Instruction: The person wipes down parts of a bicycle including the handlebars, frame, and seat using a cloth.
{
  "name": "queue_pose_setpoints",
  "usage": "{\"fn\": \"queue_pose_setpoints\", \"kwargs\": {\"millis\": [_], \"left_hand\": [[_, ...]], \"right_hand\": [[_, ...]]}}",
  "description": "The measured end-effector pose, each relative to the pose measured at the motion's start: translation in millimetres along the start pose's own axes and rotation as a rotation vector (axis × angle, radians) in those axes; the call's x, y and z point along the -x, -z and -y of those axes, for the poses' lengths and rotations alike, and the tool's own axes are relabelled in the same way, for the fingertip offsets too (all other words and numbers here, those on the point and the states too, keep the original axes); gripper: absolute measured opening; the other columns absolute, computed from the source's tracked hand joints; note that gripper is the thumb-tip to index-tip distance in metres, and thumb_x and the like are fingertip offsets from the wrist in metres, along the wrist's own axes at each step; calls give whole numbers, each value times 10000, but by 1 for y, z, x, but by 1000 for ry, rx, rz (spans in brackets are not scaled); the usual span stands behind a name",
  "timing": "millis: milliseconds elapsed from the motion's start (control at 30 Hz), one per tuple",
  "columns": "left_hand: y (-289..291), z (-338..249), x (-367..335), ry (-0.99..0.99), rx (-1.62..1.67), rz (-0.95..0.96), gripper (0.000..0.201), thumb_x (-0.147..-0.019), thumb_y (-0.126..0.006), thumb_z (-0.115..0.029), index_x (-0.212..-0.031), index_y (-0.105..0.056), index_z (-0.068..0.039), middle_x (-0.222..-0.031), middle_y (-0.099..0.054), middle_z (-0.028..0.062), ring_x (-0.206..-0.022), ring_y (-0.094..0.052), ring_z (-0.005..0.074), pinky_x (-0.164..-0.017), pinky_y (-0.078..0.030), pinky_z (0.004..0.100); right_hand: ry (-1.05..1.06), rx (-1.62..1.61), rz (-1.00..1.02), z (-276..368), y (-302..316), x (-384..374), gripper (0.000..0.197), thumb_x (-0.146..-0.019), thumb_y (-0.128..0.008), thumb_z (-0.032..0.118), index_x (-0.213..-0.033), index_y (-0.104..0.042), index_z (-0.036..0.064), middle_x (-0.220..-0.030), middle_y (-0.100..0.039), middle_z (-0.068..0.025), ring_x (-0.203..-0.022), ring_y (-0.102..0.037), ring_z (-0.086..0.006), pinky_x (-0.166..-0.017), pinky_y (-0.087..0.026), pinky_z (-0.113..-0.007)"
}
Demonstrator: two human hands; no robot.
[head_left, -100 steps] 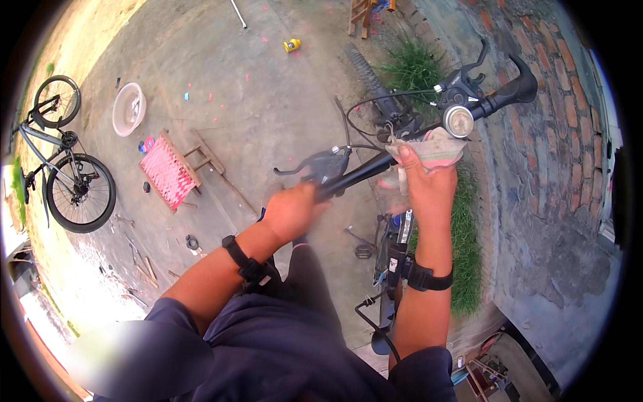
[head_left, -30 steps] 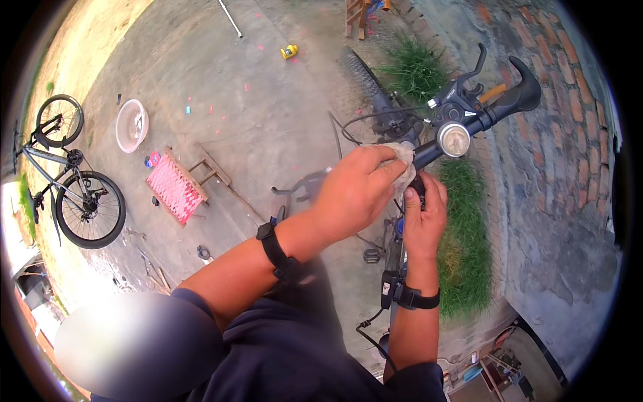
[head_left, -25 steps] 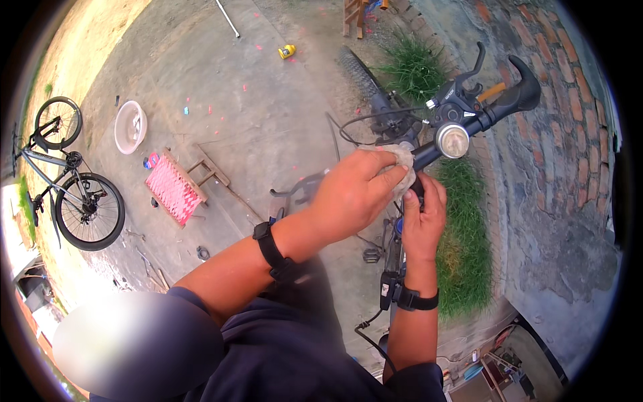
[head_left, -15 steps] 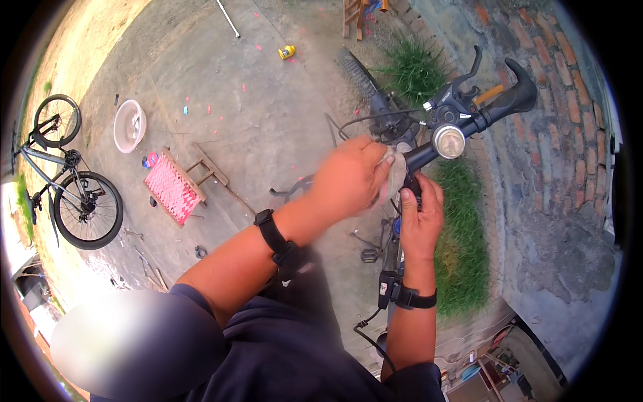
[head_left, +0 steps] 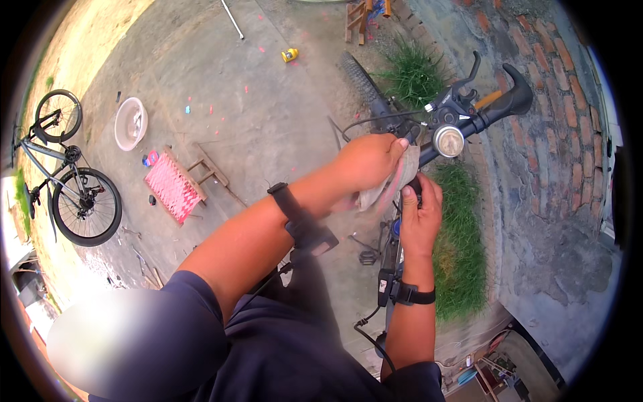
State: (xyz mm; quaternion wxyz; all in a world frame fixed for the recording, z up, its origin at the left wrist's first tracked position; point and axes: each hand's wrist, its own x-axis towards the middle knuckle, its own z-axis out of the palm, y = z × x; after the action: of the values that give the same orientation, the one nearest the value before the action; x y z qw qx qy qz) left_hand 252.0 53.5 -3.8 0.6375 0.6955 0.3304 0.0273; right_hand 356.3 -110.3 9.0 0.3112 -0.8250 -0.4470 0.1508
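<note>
The left hand (head_left: 370, 161) is clamped on a grimy, pink-striped cloth (head_left: 406, 169) at the bicycle handlebar (head_left: 429, 155), left of the round bell (head_left: 449, 141); just below, the right hand (head_left: 422, 220) grips a dark bike part (head_left: 417, 187), its exact kind mostly hidden

Gray bicycle (head_left: 71, 155) at far left, pale basin (head_left: 123, 126), pink woven stool (head_left: 173, 185)

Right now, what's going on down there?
A person's left hand holds a grubby grey-and-pink cloth at the middle of a black tubular handlebar. The right hand grips a dark part just below the bar, mostly hidden by the fingers. A round silver-rimmed fitting sits on the bar, right of the cloth.
</note>
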Motion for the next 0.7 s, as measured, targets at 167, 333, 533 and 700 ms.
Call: {"fn": "queue_pose_setpoints", "kwargs": {"millis": [167, 333, 533, 700], "left_hand": [[-35, 8, 46, -333, -183, -366, 275, -965, -589, -267, -1061, -555, -12, -965, -599, 220, -900, -589, 453, -776, -470, 523], [-22, 1, 57, -381, -401, -303, 364, -905, -672, -321, -1078, -555, -23, -1026, -607, 202, -900, -602, 439, -766, -493, 508], [10, -2, 31, -235, -505, 66, 396, -892, -686, -330, -1087, -567, -7, -1027, -617, 190, -899, -632, 427, -762, -513, 492], [-13, -12, 54, -260, -522, -172, 330, -881, -664, -242, -1076, -583, 12, -1047, -611, 184, -894, -647, 402, -758, -534, 469]], "right_hand": [[-14, -43, -22, -5, 0, 4, 347, -920, -656, 118, -1255, -625, 32, -1209, -609, -164, -1116, -597, -328, -978, -478, -389], [-24, -23, -16, -1, 1, 3, 346, -918, -657, 116, -1255, -630, 42, -1222, -609, -161, -1127, -598, -332, -980, -478, -386], [-24, -18, -8, 0, 1, 2, 339, -926, -652, 120, -1254, -628, 37, -1223, -603, -162, -1126, -598, -331, -975, -481, -388], [-46, -58, -24, 1, -1, 0, 335, -927, -647, 112, -1251, -626, 30, -1216, -602, -156, -1114, -598, -320, -970, -481, -382]]}}
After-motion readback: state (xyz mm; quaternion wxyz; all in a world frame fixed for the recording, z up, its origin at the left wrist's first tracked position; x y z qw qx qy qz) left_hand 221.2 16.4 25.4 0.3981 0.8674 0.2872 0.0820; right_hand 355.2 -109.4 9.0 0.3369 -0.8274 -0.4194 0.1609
